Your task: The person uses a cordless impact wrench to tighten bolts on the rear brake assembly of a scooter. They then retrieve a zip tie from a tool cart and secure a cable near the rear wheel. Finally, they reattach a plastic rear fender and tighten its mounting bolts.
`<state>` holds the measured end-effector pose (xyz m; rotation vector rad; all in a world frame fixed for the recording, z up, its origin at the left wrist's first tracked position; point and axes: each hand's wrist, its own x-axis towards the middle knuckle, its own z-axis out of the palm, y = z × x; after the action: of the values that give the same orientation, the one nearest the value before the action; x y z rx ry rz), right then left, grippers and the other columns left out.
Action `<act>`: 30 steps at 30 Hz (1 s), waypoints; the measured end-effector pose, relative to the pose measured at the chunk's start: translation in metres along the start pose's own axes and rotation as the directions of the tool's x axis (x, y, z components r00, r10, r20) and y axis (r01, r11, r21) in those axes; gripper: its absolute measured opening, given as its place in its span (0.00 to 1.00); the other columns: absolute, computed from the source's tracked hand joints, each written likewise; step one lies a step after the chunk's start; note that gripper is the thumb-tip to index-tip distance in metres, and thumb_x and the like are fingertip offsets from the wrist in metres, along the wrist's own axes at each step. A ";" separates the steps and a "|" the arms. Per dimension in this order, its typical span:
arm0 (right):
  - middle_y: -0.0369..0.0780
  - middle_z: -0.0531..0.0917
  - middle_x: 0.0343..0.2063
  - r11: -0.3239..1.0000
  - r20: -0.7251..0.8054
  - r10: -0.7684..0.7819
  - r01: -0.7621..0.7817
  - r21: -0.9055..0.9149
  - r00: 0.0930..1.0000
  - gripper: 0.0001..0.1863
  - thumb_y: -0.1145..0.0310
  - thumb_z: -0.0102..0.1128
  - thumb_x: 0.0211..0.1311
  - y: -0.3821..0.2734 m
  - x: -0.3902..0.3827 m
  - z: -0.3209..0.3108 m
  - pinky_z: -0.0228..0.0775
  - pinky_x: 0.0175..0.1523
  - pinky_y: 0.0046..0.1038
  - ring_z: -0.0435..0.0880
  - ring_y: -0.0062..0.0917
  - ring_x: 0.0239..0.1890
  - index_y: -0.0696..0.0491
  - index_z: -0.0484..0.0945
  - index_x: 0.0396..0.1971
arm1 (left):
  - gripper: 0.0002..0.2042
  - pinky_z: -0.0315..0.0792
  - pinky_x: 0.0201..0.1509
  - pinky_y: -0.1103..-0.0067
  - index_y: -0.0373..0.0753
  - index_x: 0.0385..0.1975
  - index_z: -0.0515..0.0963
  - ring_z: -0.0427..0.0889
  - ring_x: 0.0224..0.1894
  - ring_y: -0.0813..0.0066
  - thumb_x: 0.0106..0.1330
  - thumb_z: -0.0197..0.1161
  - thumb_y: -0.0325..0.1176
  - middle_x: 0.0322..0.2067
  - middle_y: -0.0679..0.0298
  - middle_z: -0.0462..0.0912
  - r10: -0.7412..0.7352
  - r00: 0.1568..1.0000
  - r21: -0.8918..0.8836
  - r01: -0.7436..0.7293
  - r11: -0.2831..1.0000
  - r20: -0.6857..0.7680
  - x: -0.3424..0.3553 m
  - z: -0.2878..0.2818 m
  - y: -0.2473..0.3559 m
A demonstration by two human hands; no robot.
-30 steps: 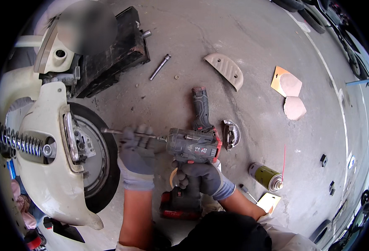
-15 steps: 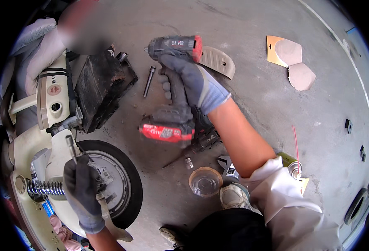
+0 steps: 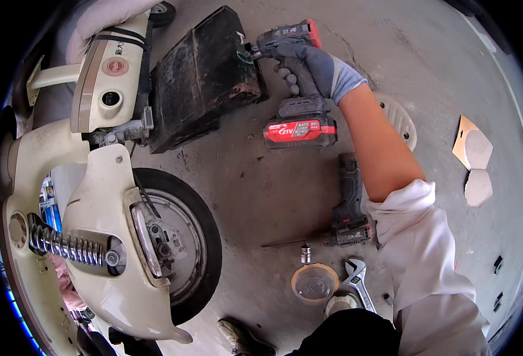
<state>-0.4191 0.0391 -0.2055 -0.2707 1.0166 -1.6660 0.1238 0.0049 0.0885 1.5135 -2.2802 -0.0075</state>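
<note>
My right hand (image 3: 322,64), in a grey-blue knit glove, is wrapped round the grip of a black-and-red cordless impact wrench (image 3: 304,108). The tool's nose points left, at the near upper right corner of a worn black box (image 3: 196,80). A dark piece shows at the nose beside the box; I cannot tell whether it touches. Below the box stands a cream scooter's wheel (image 3: 209,243), with a cream fender (image 3: 116,302) and a chrome spring shock absorber (image 3: 74,244) beside it. My left hand is out of the picture.
A second dark power tool (image 3: 350,199) lies on the floor below my right forearm. Near it are a small metal socket (image 3: 306,254), a round clear dish (image 3: 316,296) and an adjustable wrench (image 3: 359,285). A beige slotted panel (image 3: 404,124) and a card piece (image 3: 472,145) lie right.
The view has shifted, and the impact wrench is now at the black box's corner. My left hand, earlier holding a metal rod-like piece by the wheel, has left the picture.
</note>
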 end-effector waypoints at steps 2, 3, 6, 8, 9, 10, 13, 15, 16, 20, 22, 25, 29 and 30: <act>0.32 0.76 0.20 1.000 -0.024 0.014 -0.014 0.009 1.000 0.16 0.54 0.56 0.64 0.003 -0.003 -0.006 0.69 0.23 0.21 0.74 0.19 0.18 0.54 0.74 0.38 | 0.18 0.73 0.41 0.80 0.33 0.58 0.68 0.77 0.39 0.72 0.70 0.58 0.30 0.46 0.56 0.77 -0.027 0.994 0.035 0.024 0.999 0.108 0.005 0.011 0.005; 0.32 0.76 0.21 0.996 0.089 -0.011 0.003 0.094 0.996 0.17 0.54 0.55 0.65 0.000 -0.008 -0.016 0.69 0.23 0.20 0.74 0.17 0.18 0.55 0.74 0.39 | 0.21 0.72 0.39 0.82 0.37 0.61 0.65 0.76 0.40 0.74 0.69 0.59 0.27 0.47 0.58 0.75 -0.102 0.986 0.059 0.094 0.994 0.130 0.010 0.013 0.006; 0.31 0.75 0.20 0.992 0.051 -0.118 0.115 0.053 0.992 0.17 0.55 0.54 0.66 -0.005 -0.012 -0.027 0.69 0.23 0.19 0.73 0.15 0.18 0.56 0.73 0.40 | 0.24 0.62 0.59 0.70 0.38 0.67 0.57 0.66 0.59 0.66 0.74 0.43 0.40 0.62 0.59 0.65 -0.265 0.942 -0.149 0.298 0.943 0.207 0.018 0.005 -0.034; 0.32 0.76 0.20 0.998 0.043 -0.034 0.031 0.063 0.999 0.16 0.56 0.54 0.66 0.000 0.000 -0.022 0.70 0.23 0.19 0.73 0.15 0.18 0.55 0.72 0.42 | 0.28 0.52 0.70 0.65 0.38 0.70 0.53 0.56 0.70 0.62 0.75 0.34 0.47 0.69 0.61 0.57 -0.400 0.871 -0.232 0.467 0.853 0.285 0.022 0.000 -0.045; 0.32 0.76 0.20 0.999 0.004 -0.014 0.014 0.048 1.000 0.16 0.57 0.54 0.66 -0.002 0.002 -0.022 0.70 0.23 0.19 0.73 0.15 0.18 0.55 0.72 0.42 | 0.27 0.53 0.69 0.65 0.38 0.70 0.53 0.57 0.69 0.62 0.75 0.35 0.45 0.69 0.61 0.58 -0.407 0.866 -0.242 0.478 0.845 0.290 0.024 0.006 -0.043; 0.32 0.76 0.20 0.999 -0.032 0.004 -0.003 0.036 0.999 0.16 0.57 0.54 0.66 -0.004 0.003 -0.022 0.71 0.23 0.19 0.74 0.15 0.17 0.55 0.72 0.43 | 0.27 0.55 0.68 0.66 0.37 0.70 0.53 0.58 0.68 0.63 0.75 0.36 0.43 0.69 0.60 0.58 -0.411 0.865 -0.245 0.481 0.842 0.287 0.027 0.008 -0.039; 0.33 0.76 0.20 1.000 0.038 -0.012 0.013 -0.008 0.999 0.16 0.58 0.56 0.66 -0.003 -0.007 -0.028 0.69 0.20 0.18 0.73 0.15 0.15 0.55 0.72 0.42 | 0.26 0.58 0.65 0.68 0.35 0.69 0.53 0.62 0.66 0.64 0.74 0.39 0.38 0.68 0.59 0.60 -0.380 0.888 -0.226 0.438 0.870 0.259 0.031 0.011 -0.029; 0.32 0.76 0.20 1.000 0.042 0.004 -0.003 -0.020 0.999 0.16 0.57 0.56 0.65 -0.005 -0.008 -0.029 0.69 0.19 0.18 0.73 0.14 0.15 0.54 0.72 0.42 | 0.25 0.61 0.64 0.69 0.34 0.69 0.54 0.64 0.64 0.65 0.74 0.42 0.34 0.67 0.57 0.61 -0.376 0.897 -0.224 0.425 0.877 0.232 0.025 0.011 -0.026; 0.32 0.76 0.20 0.999 0.048 0.013 -0.011 -0.041 0.999 0.16 0.57 0.57 0.65 -0.010 -0.006 -0.030 0.69 0.19 0.18 0.73 0.13 0.15 0.54 0.72 0.42 | 0.25 0.62 0.63 0.70 0.34 0.69 0.54 0.65 0.63 0.65 0.73 0.43 0.32 0.67 0.57 0.61 -0.384 0.896 -0.238 0.432 0.870 0.222 0.025 0.012 -0.025; 0.30 0.76 0.18 0.988 0.044 0.125 -0.120 -0.093 0.991 0.17 0.55 0.58 0.63 -0.021 -0.002 -0.032 0.68 0.18 0.16 0.73 0.12 0.14 0.54 0.73 0.38 | 0.25 0.68 0.59 0.72 0.31 0.68 0.54 0.70 0.60 0.67 0.72 0.47 0.25 0.65 0.55 0.63 -0.454 0.862 -0.337 0.506 0.794 0.224 0.026 0.016 -0.022; 0.29 0.75 0.17 0.984 0.023 0.162 -0.159 -0.079 0.987 0.17 0.54 0.58 0.63 -0.027 -0.005 -0.031 0.68 0.18 0.16 0.72 0.11 0.14 0.55 0.73 0.36 | 0.25 0.71 0.55 0.73 0.30 0.68 0.54 0.71 0.58 0.65 0.72 0.46 0.26 0.65 0.54 0.63 -0.242 0.940 -0.078 0.267 0.961 0.241 0.020 0.010 -0.036; 0.29 0.75 0.17 0.980 0.010 0.169 -0.167 -0.106 0.986 0.17 0.54 0.58 0.63 -0.028 -0.002 -0.030 0.67 0.18 0.16 0.71 0.11 0.12 0.55 0.74 0.34 | 0.24 0.71 0.54 0.75 0.29 0.66 0.58 0.73 0.55 0.65 0.72 0.50 0.27 0.63 0.53 0.67 -0.279 0.940 -0.059 0.296 0.953 0.196 0.019 0.011 -0.029; 0.29 0.76 0.16 0.982 0.097 0.187 -0.188 -0.007 0.977 0.17 0.54 0.58 0.63 -0.021 0.002 -0.036 0.68 0.17 0.15 0.72 0.12 0.13 0.55 0.74 0.33 | 0.23 0.71 0.54 0.74 0.28 0.64 0.62 0.74 0.53 0.65 0.72 0.54 0.31 0.60 0.52 0.71 -0.264 0.953 -0.079 0.277 0.958 0.146 0.017 0.010 -0.034; 0.29 0.75 0.16 0.983 0.103 0.180 -0.182 0.010 0.978 0.17 0.54 0.58 0.63 -0.021 0.000 -0.035 0.68 0.17 0.16 0.72 0.12 0.12 0.55 0.74 0.32 | 0.24 0.71 0.55 0.74 0.28 0.63 0.63 0.75 0.54 0.65 0.72 0.55 0.33 0.59 0.51 0.71 -0.260 0.955 0.019 0.260 0.966 0.140 0.016 0.011 -0.034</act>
<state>-0.4562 0.0563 -0.2115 -0.2404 0.9211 -1.4816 0.1448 -0.0256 0.0763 1.8561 -2.1667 -0.1950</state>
